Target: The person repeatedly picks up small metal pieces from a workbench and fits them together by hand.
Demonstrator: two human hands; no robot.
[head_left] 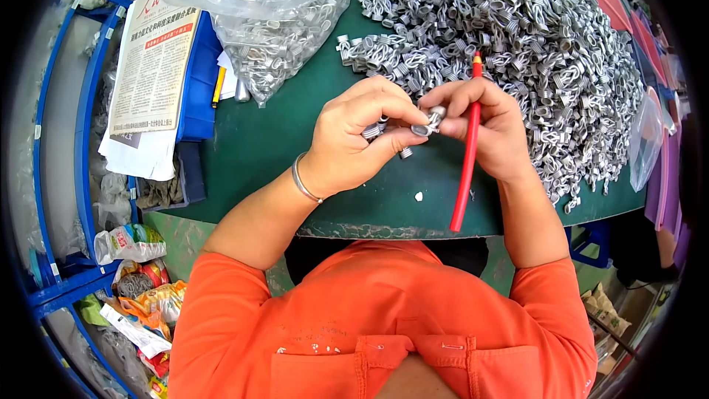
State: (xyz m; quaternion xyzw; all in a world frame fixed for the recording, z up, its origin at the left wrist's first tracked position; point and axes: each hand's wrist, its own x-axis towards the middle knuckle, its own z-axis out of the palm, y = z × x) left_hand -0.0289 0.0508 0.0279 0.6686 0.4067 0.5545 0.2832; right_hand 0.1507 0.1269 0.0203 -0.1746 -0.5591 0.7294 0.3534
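Note:
A small grey metal piece [422, 130] with a rounded end is held between both hands above the table's near part. My left hand [362, 122] pinches it between thumb and forefinger. Several ribbed grey pieces [374, 130] show under the left fingers; whether they are held or lie on the table I cannot tell. My right hand [491, 125] has its thumb and forefinger closed at the other end of the piece. It also holds a long red pencil-like stick [467, 162] with a yellow band, tilted, its lower end toward the table's edge.
A large heap of grey metal pieces [509, 37] covers the green table [295, 177] at the back and right. A clear plastic bag [273, 44] of similar pieces stands back left. Beside it, a newspaper [151, 63] lies on a blue bin [198, 89]. Blue shelving [85, 125] is at left.

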